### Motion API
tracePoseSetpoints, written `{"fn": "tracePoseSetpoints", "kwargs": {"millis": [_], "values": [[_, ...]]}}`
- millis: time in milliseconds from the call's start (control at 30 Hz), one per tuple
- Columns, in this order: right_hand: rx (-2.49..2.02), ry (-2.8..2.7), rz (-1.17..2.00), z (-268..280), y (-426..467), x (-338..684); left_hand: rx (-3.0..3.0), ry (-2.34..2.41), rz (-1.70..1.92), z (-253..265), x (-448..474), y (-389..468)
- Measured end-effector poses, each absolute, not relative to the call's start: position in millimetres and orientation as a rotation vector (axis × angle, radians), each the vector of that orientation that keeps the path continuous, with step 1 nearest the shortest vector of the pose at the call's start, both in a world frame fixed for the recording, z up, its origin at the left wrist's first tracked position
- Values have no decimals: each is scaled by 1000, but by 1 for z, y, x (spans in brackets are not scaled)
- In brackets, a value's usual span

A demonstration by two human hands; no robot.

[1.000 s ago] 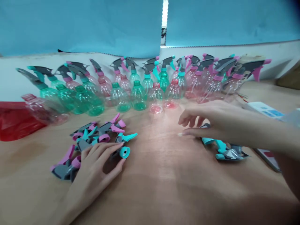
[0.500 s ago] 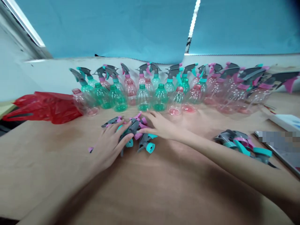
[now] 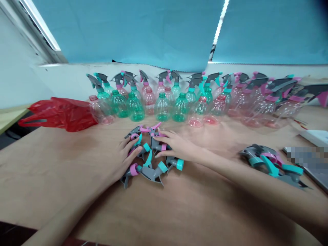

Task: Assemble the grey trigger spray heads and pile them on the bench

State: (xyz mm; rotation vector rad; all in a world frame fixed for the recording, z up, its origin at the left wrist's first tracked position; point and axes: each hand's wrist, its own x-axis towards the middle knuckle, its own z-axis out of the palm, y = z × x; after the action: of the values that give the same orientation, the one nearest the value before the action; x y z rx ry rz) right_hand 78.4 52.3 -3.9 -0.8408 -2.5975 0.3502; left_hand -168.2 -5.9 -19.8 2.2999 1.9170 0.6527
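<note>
Several loose trigger spray heads (image 3: 151, 173), grey with teal or pink collars and triggers, lie in a pile on the wooden table (image 3: 153, 215). My left hand (image 3: 119, 159) rests against the left side of the pile, its fingers stretched out over a pink-and-grey spray head. On the right side, my right hand (image 3: 178, 145) reaches over a pink-collared spray head (image 3: 163, 147) with its fingers apart. Just below that hand sits a teal-collared spray head (image 3: 176, 164). Both hands touch or hover at the pile; neither is wrapped round a piece.
Behind the pile stand rows of clear green bottles (image 3: 135, 107) and pink bottles (image 3: 197, 111), many with spray heads on. A red plastic bag (image 3: 61, 114) lies at left. More spray heads (image 3: 271, 164) are at right, near a flat dark device (image 3: 310, 167).
The spray heads between my hands have shifted and spread, with more showing toward the front. My left hand has moved to the pile's left edge. The view has moved slightly left.
</note>
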Motion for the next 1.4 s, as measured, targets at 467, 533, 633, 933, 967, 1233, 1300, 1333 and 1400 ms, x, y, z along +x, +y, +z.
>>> {"fn": "tracePoseSetpoints", "kwargs": {"millis": [467, 533, 633, 933, 967, 1233, 1300, 1333, 1400], "values": [[-851, -2452, 447, 18, 39, 89, 2222, 1876, 766, -5, -146, -25], [-913, -2325, 518, 30, 37, 100, 2267, 1859, 806, 3, -141, -28], [-1021, -2152, 684, 45, 26, 124, 2342, 1748, 910, 21, -121, -36], [-1282, -1764, 1432, 58, -43, 174, 2643, 1075, 725, 42, -19, -55], [-1290, -1720, 1461, 55, -47, 177, 2615, 1049, 736, 38, -10, -55], [-996, -1543, 1823, 43, -50, 215, 2383, 897, 756, 26, 24, -47], [-973, -1584, 1843, 47, -48, 227, 2321, 898, 761, 26, 24, -45], [-989, -1619, 1817, 48, -48, 233, 2302, 875, 761, 25, 23, -44], [-1069, -1697, 1663, 50, -47, 241, 2274, 806, 765, 23, 22, -41]]}}
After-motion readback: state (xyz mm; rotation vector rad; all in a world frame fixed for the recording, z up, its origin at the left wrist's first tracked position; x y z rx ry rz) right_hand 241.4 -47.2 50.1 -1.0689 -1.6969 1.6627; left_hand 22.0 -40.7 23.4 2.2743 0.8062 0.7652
